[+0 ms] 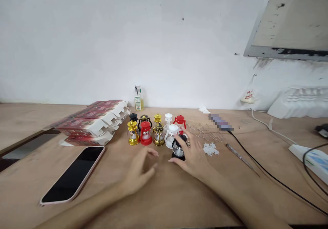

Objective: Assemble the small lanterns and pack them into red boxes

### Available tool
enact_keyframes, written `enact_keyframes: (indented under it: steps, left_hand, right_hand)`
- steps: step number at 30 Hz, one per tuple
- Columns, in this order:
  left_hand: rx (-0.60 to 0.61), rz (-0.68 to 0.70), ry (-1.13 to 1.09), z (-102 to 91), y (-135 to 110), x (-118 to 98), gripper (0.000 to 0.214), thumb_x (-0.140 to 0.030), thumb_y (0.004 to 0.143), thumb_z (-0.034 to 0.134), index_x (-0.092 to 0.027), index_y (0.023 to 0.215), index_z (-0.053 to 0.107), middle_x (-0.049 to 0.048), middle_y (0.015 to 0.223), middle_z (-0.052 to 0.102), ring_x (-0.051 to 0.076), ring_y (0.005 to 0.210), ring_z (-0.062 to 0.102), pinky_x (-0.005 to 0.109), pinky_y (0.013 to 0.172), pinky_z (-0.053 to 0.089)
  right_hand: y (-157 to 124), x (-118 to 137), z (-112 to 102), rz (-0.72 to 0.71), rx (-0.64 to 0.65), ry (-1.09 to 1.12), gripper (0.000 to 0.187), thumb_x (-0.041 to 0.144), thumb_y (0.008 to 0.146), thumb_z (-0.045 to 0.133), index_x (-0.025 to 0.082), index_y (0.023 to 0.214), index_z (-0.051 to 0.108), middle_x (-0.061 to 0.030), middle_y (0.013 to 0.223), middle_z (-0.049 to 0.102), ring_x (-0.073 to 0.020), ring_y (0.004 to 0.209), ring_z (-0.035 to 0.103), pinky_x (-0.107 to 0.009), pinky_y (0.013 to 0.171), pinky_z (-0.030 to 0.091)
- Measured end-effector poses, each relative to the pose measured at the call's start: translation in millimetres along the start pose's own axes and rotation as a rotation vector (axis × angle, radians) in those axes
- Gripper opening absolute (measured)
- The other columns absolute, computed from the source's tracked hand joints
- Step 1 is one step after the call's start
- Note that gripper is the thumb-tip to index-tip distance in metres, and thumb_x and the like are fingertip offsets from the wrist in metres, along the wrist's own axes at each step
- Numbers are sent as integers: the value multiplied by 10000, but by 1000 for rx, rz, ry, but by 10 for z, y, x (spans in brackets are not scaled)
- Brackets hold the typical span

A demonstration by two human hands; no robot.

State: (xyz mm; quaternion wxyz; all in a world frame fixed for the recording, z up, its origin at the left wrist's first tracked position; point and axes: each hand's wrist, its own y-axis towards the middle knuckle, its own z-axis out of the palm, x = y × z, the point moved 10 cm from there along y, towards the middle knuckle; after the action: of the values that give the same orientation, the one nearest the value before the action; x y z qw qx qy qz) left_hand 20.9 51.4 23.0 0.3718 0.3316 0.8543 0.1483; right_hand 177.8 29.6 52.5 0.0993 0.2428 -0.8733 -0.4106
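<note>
Brown worktop [164, 198]: black lantern [178, 151], long axis near vertical, lies right of left hand [138, 171], empty, fingers parted; right hand [193, 155] nearer, around lantern, cannot tell if gripping

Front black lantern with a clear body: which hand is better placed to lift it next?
Likely the right hand: its fingers are right at the lantern, while the left hand, apparently empty, is apart from it.

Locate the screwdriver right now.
Head view, right of centre: the screwdriver lies on the wooden table, between the pile of small white pieces and the black cable.
</note>
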Motion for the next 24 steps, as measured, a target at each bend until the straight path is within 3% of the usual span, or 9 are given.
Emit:
enact_keyframes:
  steps: [2,4,6,10,14,19,24]
  left_hand:
    - [87,-155,-219,457,-6,81,295,-130,728,570,-183,1005,486,80,1005,606,203,925,598,348,811,509]
    - [72,-243,-345,687,53,156,400,-121,672,624,-184,1037,473,91,1066,586,225,1006,570,389,899,470]
    - [80,-254,-511,807,167,182,515,-154,639,685,-178,1094,446,110,1132,569,242,1063,554,402,941,446]
    - [200,-189,-744,882,354,139,648,-179,593,735,-158,1177,457,110,1207,572,272,1135,532,397,969,434]
    - [298,-188,-754,893,348,142,668,-217,579,765,-159,1197,516,80,1195,614,289,1126,542,408,975,433]
    - [277,-271,-756,841,338,190,635,-313,617,750,-135,1188,537,79,1130,652,302,1110,552,422,959,440]
    - [149,-345,-720,738,332,292,665,-328,578,768,-134,1173,547,87,1123,659,307,1084,567,420,944,446]
  right_hand:
    - [-42,5,167,2,103,-41,655,364,728,717,202,1311,469,-205,1328,429,-331,1036,578,-459,751,544]
    - [-77,22,214,-4,114,-31,502,273,760,683,207,1237,542,-190,1315,443,-293,974,615,-394,683,568]
    - [-93,73,160,-34,48,41,392,251,795,637,197,1179,584,-179,1322,432,-279,1035,597,-369,724,574]
    - [-115,142,-8,-64,-114,202,339,277,814,623,171,1136,608,-173,1367,357,-280,1196,494,-387,880,538]
    - [-136,208,-48,-113,-132,277,332,310,799,645,212,1116,634,-150,1386,332,-280,1199,493,-402,871,546]
    - [-138,153,-126,-65,-173,209,318,236,841,600,269,1156,626,-123,1374,353,-250,1172,528,-330,812,575]
    - [-138,177,-142,-93,-209,195,310,303,817,641,231,1119,631,-145,1342,369,-245,1116,570,-342,816,582]
